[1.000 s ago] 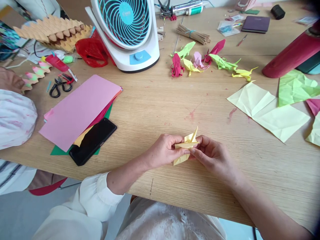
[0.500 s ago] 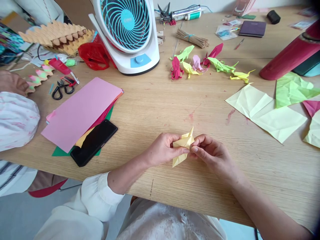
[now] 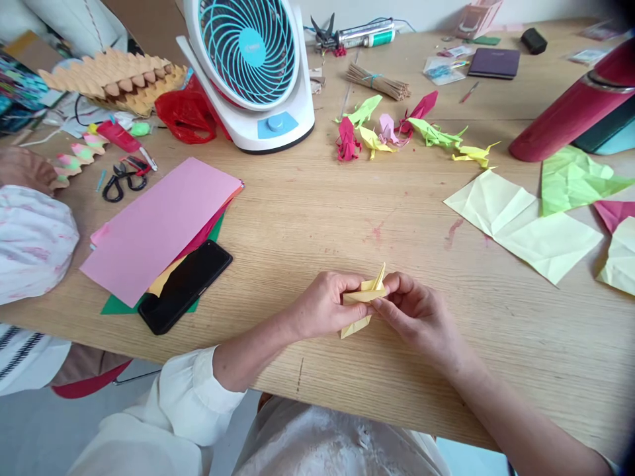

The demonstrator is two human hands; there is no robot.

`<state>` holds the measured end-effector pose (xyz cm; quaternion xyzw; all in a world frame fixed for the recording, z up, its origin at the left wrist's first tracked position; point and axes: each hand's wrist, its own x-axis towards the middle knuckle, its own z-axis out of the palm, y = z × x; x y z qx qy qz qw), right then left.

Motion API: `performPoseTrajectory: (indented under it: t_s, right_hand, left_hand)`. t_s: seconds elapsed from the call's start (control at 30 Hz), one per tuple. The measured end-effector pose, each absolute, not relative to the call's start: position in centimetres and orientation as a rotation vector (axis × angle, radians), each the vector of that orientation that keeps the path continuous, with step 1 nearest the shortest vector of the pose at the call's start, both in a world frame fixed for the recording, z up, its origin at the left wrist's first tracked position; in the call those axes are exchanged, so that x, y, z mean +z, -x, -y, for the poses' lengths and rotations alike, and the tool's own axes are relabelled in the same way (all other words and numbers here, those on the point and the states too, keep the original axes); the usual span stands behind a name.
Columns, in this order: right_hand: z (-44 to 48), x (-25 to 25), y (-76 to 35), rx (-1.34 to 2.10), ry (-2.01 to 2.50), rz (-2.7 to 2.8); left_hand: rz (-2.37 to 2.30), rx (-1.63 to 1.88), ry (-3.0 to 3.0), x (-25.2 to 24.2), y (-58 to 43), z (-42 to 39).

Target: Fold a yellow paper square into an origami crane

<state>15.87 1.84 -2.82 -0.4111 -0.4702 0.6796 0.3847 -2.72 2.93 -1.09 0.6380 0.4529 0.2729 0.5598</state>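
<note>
Yellow origami (image 3: 364, 301), both hands pinching, wooden table (image 3: 317, 218)

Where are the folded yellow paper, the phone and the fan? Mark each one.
folded yellow paper (image 3: 366, 293): head view, on its upper flap.
phone (image 3: 184, 287): head view, middle of its dark screen.
fan (image 3: 251, 47): head view, hub of its blue grille.

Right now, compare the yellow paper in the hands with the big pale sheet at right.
The folded paper is small and pointed; the pale sheet is large, opened flat, merely creased. The folded paper is pinched between left hand and right hand; the pale sheet lies untouched on the table. Both are yellow.
</note>
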Motion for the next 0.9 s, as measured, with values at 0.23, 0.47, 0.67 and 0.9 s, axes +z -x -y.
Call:
performPoseTrajectory:
  t_s: [0.23,0.47,0.67,0.9]
  right_hand:
    - [-1.7,-2.9,-15.6,1.622,1.126,1.191]
    - [-2.1,-2.3,-16.2,1.522,0.962,1.197]
    - [-2.4,-2.5,-16.8,1.639,0.923,1.372]
    - [-2.7,-2.5,-17.8,1.525,0.904,1.568]
  left_hand:
    - [-1.113,0.668,-1.465,-1.7,2.4,-2.8]
    - [-1.125,0.628,-1.449,-2.1,2.9,-3.1]
    - [-1.052,0.55,-1.462,-1.4,2.9,-3.0]
    - [-0.936,0.455,-1.393,-1.5,3.5,-3.3]
